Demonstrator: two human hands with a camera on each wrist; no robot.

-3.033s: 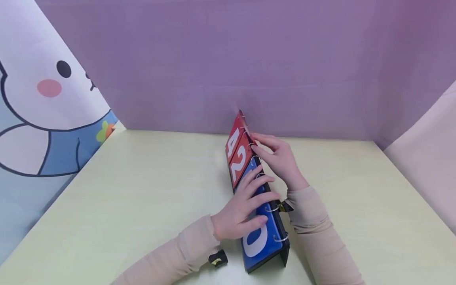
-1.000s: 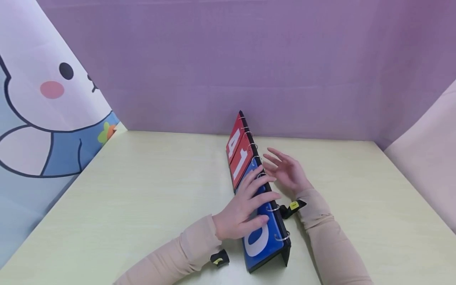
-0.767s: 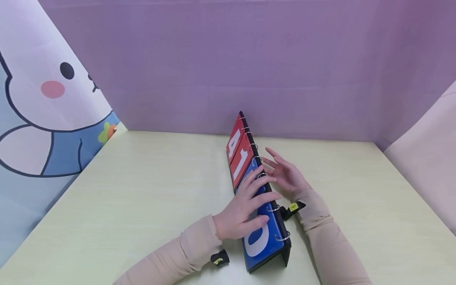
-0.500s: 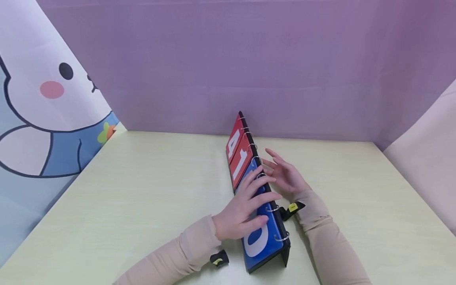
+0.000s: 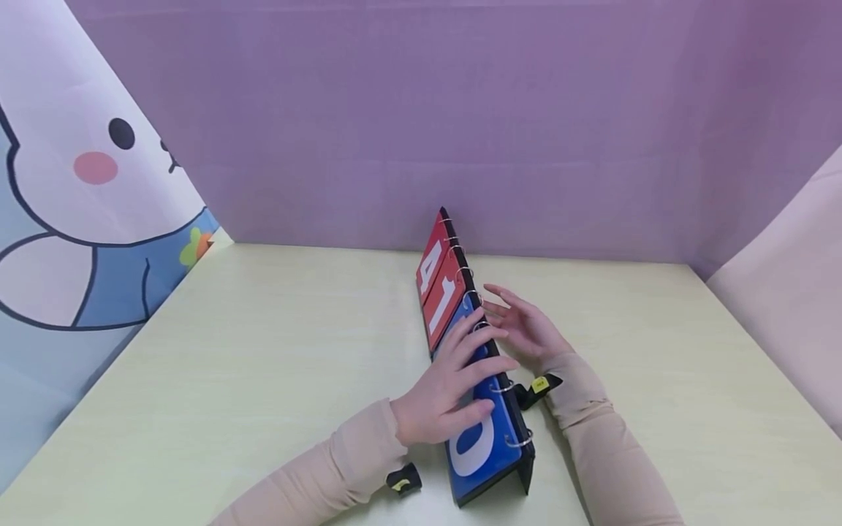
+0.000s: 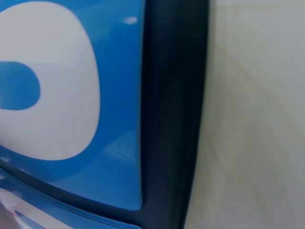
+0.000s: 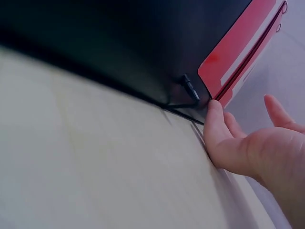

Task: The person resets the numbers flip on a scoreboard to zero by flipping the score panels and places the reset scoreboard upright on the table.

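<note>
A flip scoreboard (image 5: 490,431) stands like a tent, running away from me, its number cards hung on metal rings. The far red cards read 4 and 1; the nearest blue card shows a 0. My left hand (image 5: 447,387) rests across the blue cards with fingers spread, hiding part of them. In the left wrist view, a blue card (image 6: 119,95) with its white digit lies against the black board. Behind the board, my right hand (image 5: 529,329) hangs with loosely bent fingers. The right wrist view has a fingertip by the corner of red cards (image 7: 217,71); contact is unclear.
The scoreboard stands on a pale yellow table (image 5: 296,329). A purple backdrop (image 5: 421,124) rises at the far edge, with a cartoon-printed cloth (image 5: 49,190) at left. On the scoreboard's back is a small black fitting (image 7: 189,88).
Three seconds ago my right hand was at the far red cards' ring edge and the second one read 2. It now reads 1, and that hand is lower behind the board. The left hand stays.
</note>
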